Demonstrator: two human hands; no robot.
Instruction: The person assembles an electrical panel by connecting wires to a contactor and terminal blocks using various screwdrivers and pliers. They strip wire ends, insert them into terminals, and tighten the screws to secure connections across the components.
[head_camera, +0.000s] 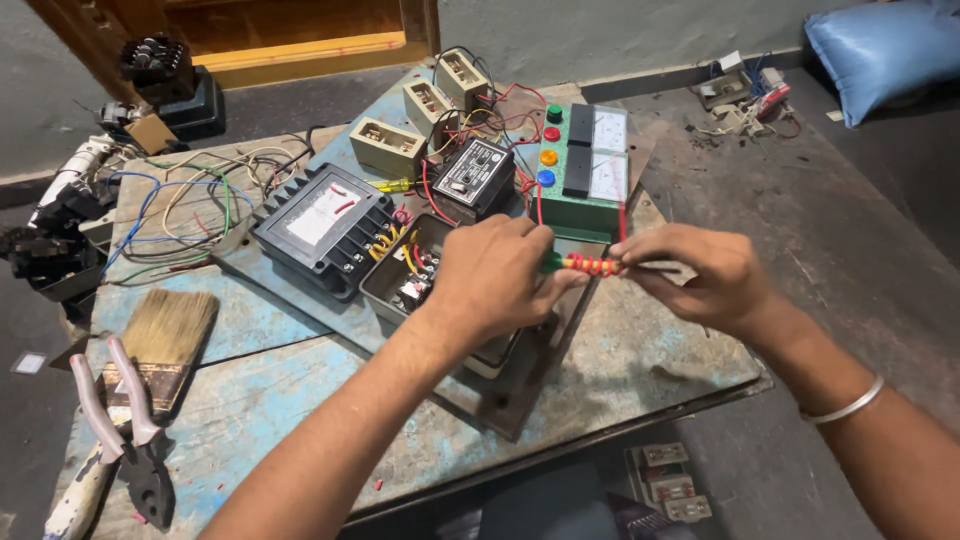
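My left hand (497, 275) grips the green handle end of a screwdriver (575, 264) whose yellow shaft has a red wire (596, 265) coiled around it. My right hand (705, 277) pinches the other end of the shaft and the wire. Both hands hover over an open grey electrical box (400, 285) with wired terminals inside. Just beyond stands a green panel (585, 165) with two white meters and coloured buttons.
A black finned unit (322, 228) and a small black relay box (474, 177) sit behind the hands on a worn blue board (250, 390). Pliers (128, 430) and a paintbrush (165, 340) lie front left. Loose wires (180, 215) and beige fuse holders (388, 147) are farther back.
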